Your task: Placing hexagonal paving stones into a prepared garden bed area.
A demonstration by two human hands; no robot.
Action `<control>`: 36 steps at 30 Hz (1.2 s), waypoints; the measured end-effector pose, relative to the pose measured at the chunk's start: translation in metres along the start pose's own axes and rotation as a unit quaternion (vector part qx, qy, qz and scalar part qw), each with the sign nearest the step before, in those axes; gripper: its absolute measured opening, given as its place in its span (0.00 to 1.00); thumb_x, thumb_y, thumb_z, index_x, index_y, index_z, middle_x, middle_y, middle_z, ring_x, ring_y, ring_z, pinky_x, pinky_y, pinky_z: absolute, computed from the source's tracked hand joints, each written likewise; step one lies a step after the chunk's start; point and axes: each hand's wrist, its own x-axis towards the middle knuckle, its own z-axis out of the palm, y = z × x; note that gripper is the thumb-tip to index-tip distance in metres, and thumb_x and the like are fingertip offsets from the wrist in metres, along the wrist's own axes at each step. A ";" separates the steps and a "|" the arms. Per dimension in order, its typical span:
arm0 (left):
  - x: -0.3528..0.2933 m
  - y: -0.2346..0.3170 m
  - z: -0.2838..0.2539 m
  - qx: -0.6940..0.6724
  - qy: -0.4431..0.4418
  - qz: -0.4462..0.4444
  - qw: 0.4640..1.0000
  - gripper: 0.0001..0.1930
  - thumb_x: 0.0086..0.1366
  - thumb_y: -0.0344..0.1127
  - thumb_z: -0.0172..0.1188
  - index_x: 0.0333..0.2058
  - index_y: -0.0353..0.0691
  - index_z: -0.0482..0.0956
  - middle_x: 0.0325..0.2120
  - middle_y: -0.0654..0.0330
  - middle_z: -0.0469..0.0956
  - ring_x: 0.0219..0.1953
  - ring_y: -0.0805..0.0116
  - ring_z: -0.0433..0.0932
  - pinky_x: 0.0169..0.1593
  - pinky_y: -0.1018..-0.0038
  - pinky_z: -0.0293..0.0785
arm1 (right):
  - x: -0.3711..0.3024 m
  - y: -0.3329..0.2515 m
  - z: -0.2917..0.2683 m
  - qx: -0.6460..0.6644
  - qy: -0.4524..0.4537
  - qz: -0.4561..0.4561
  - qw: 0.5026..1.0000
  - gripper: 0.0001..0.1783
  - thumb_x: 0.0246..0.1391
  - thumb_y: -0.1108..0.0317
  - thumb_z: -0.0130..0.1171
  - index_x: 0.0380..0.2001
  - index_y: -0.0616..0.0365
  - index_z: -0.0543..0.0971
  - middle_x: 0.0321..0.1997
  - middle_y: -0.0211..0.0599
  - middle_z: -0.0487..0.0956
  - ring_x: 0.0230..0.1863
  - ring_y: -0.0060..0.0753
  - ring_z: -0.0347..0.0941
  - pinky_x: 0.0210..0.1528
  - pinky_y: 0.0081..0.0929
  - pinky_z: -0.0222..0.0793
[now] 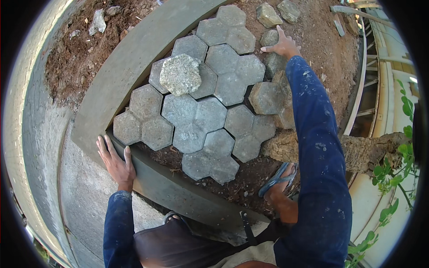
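Note:
My left hand (117,163) rests with its fingers stretched out on the inner corner of the grey concrete curb (158,176). My right hand (283,45) reaches forward, fingers spread, over a small grey hexagonal piece (269,38); whether it touches that piece I cannot tell. Just below that hand lies another grey piece (273,64), partly covered by it. Grey three-lobed paving blocks (194,119) lie fitted together inside the curb, with narrow gaps. On top of them sits a loose, rough, pale hexagonal lump (180,74).
Beside my right forearm is a stacked brownish paving block (267,98). Two rough stones (268,15) lie at the far right. A sandalled foot (279,181) stands on the soil near a log-like brown piece (286,148). A leafy plant (395,178) grows at right.

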 end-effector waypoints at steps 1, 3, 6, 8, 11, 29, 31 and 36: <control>0.000 0.004 0.002 -0.001 -0.001 0.000 1.000 0.41 0.71 0.63 0.44 0.71 0.39 0.51 0.73 0.46 0.46 0.75 0.46 0.42 0.74 0.51 0.38 | 0.006 0.009 0.002 -0.001 -0.001 0.000 1.000 0.70 0.26 0.34 0.79 0.72 0.44 0.56 0.68 0.65 0.61 0.69 0.66 0.57 0.70 0.56 0.54; 0.003 0.004 0.003 -0.007 0.000 0.011 1.000 0.41 0.71 0.63 0.43 0.71 0.39 0.51 0.73 0.46 0.46 0.75 0.46 0.42 0.74 0.51 0.38 | 0.019 0.029 0.011 0.085 0.039 -0.029 0.995 0.70 0.26 0.42 0.82 0.73 0.41 0.54 0.67 0.66 0.63 0.68 0.65 0.59 0.68 0.52 0.59; 0.004 0.000 -0.003 0.009 -0.010 0.007 1.000 0.41 0.71 0.63 0.43 0.71 0.38 0.51 0.73 0.46 0.46 0.75 0.46 0.42 0.74 0.50 0.37 | 0.003 0.022 0.006 0.126 0.144 -0.029 0.981 0.70 0.27 0.46 0.82 0.74 0.45 0.53 0.65 0.67 0.64 0.66 0.63 0.62 0.67 0.48 0.62; 0.004 0.005 -0.004 0.005 -0.013 0.008 1.000 0.41 0.71 0.62 0.43 0.71 0.38 0.51 0.73 0.45 0.46 0.75 0.46 0.42 0.74 0.50 0.37 | 0.021 0.034 -0.010 0.149 0.175 -0.021 0.973 0.71 0.27 0.46 0.82 0.74 0.48 0.52 0.65 0.67 0.65 0.67 0.63 0.62 0.66 0.49 0.63; 0.004 0.005 0.008 -0.007 -0.010 0.017 1.000 0.41 0.72 0.62 0.43 0.71 0.38 0.50 0.73 0.46 0.45 0.75 0.45 0.41 0.74 0.49 0.37 | 0.070 0.063 -0.025 0.141 0.148 -0.004 0.979 0.74 0.29 0.38 0.80 0.73 0.58 0.50 0.68 0.65 0.62 0.70 0.64 0.58 0.67 0.50 0.63; 0.002 0.002 -0.002 -0.002 -0.010 0.009 1.000 0.40 0.71 0.58 0.48 0.72 0.39 0.49 0.73 0.46 0.45 0.75 0.47 0.41 0.74 0.51 0.38 | -0.181 0.018 0.022 0.143 0.069 0.085 0.984 0.59 0.41 0.30 0.68 0.67 0.57 0.60 0.63 0.55 0.72 0.64 0.57 0.68 0.65 0.52 0.59; 0.002 0.002 -0.005 -0.007 0.004 0.017 1.000 0.40 0.71 0.59 0.47 0.72 0.39 0.49 0.73 0.46 0.45 0.75 0.47 0.41 0.74 0.52 0.38 | -0.181 0.021 0.023 0.200 0.129 0.114 0.965 0.52 0.45 0.32 0.66 0.63 0.58 0.64 0.57 0.53 0.76 0.60 0.56 0.71 0.63 0.52 0.61; -0.002 0.002 0.005 -0.003 0.000 0.011 1.000 0.40 0.72 0.59 0.45 0.72 0.39 0.49 0.73 0.46 0.45 0.75 0.48 0.41 0.74 0.52 0.38 | -0.164 0.024 0.085 0.176 0.200 0.228 0.937 0.39 0.53 0.35 0.60 0.54 0.59 0.71 0.52 0.51 0.79 0.56 0.53 0.74 0.62 0.55 0.58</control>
